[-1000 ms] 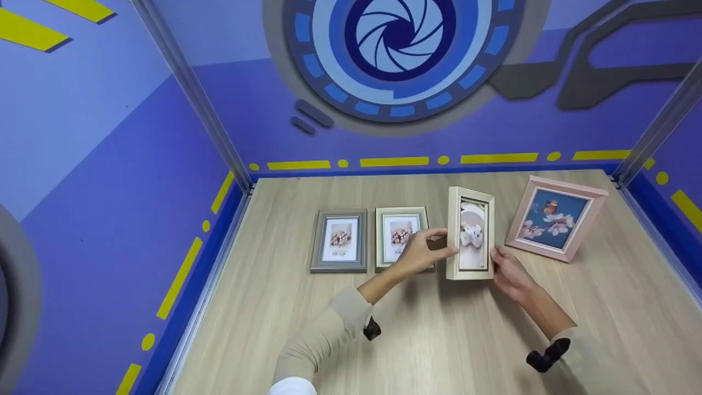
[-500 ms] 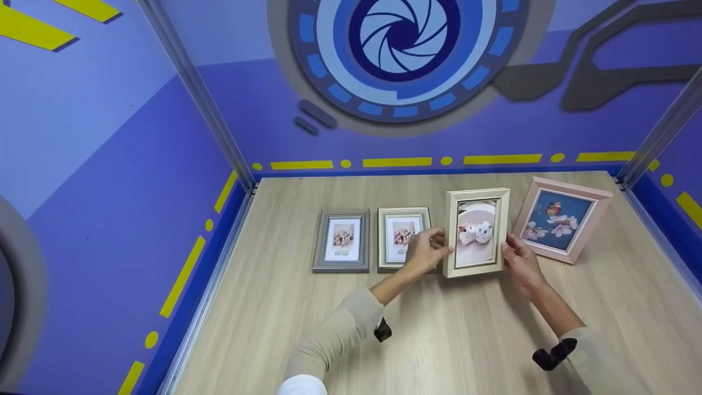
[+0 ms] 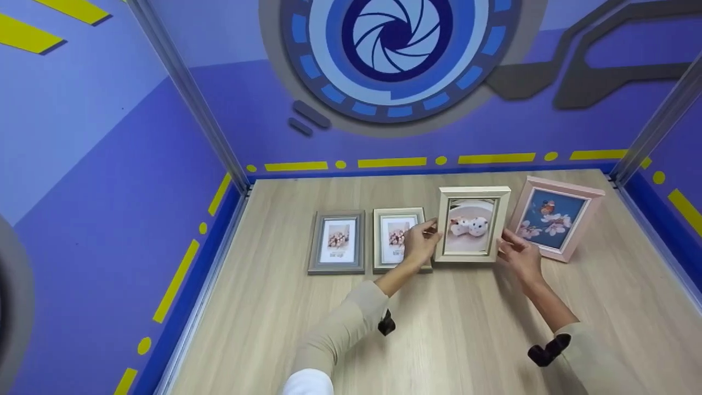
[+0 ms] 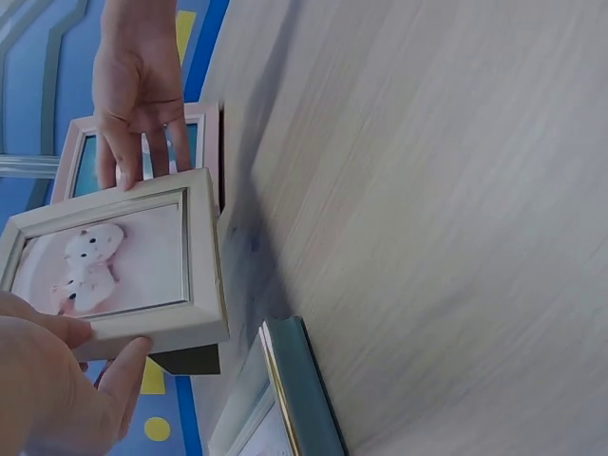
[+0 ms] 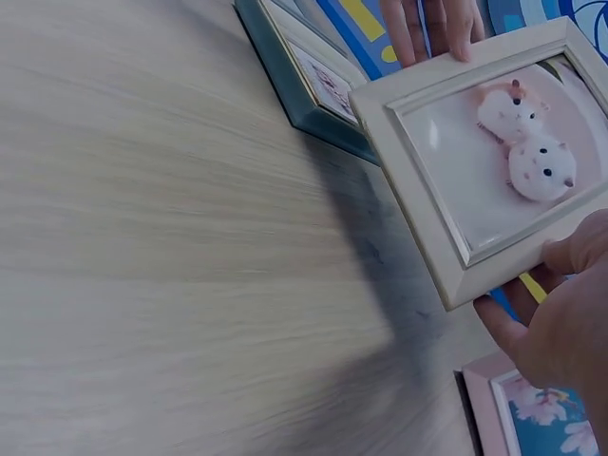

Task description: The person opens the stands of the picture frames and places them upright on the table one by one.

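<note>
A cream picture frame (image 3: 441, 219) with a photo of two small white toy animals stands near upright between the hands, facing me. My left hand (image 3: 420, 247) grips its left side, thumb on the front edge. On the opposite side my right hand (image 3: 524, 260) pinches the edge, its thumb on the front border in the right wrist view. A dark piece, partly hidden, shows behind the frame in the left wrist view. Shadow lies on the wood below it; whether its lower edge touches the table I cannot tell. Left of it lies a pale gold picture frame (image 3: 384, 241), partly covered by my left hand.
A grey picture frame (image 3: 337, 269) lies flat at the left. At the right, a pink picture frame (image 3: 581, 225) with a bird-and-blossom picture stands tilted back, close to my right hand. Blue printed walls (image 3: 126, 181) enclose the wooden table (image 3: 428, 340) at the back and sides.
The cream frame has turned from an angled view to face me squarely and moved slightly back. Both hands have kept hold of its sides and moved with it. The other frames stay put.
</note>
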### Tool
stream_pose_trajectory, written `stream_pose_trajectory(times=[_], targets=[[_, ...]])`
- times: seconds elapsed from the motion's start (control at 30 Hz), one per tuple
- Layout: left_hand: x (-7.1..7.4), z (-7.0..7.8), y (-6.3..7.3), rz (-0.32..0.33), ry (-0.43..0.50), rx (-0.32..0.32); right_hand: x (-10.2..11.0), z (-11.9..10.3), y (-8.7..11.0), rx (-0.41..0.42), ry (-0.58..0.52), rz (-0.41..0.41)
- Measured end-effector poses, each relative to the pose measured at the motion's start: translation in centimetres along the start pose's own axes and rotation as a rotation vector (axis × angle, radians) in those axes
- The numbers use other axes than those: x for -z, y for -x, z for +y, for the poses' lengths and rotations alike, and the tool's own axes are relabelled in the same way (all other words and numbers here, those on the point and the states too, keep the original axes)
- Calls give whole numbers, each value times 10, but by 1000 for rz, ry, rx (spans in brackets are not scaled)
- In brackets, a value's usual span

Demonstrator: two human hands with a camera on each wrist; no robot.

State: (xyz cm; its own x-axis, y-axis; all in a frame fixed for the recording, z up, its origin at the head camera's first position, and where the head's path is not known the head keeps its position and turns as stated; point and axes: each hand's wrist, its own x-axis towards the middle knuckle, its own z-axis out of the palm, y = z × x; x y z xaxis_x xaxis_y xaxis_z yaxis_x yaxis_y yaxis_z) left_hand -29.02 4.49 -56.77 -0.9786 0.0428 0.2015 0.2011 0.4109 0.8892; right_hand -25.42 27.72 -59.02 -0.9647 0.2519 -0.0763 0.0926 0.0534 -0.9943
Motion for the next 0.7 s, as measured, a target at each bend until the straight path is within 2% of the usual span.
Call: stream_pose_trajectory(times=[0.07, 0.27, 0.5, 0.7], targets=[[-3, -2, -3, 30, -3, 15, -3, -1, -2, -9, 5, 19], [-14, -3, -13, 96, -26, 49, -7, -7, -12, -6, 65, 11], [-34, -2, -29, 133, -47, 75, -4, -16, -25, 27, 288, -24], [-42, 1, -42, 105, -44, 108, -4, -13, -39, 28, 254, -94]])
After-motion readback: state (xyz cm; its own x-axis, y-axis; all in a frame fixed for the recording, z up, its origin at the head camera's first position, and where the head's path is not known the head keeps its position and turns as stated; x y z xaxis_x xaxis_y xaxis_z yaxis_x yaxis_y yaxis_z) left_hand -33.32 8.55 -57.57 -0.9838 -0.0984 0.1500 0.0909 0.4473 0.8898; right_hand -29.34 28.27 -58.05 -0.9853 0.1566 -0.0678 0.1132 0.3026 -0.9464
